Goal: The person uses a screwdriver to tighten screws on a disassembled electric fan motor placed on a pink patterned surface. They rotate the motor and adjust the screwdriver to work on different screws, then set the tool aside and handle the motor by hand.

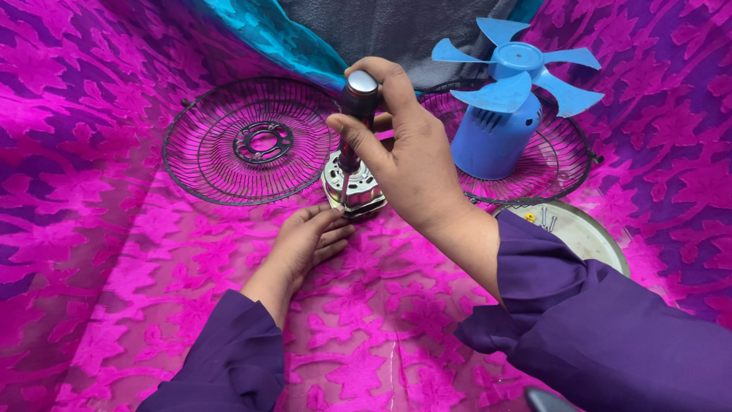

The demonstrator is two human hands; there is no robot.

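Head view: right hand (415,156) has its fingers wrapped tight round a dark screwdriver (354,114) with a shiny cap, shaft pointing down into the small metal fan motor (349,191) on the pink patterned cloth (114,252). Its tip is hidden. Left hand (309,240) lies flat, fingers together, touching the motor's base. A wire fan guard (252,141) sits behind; the blue blade (518,76) and housing stand on a second guard, partly hidden by the hand. A white dish (587,233) is half covered by the sleeve.
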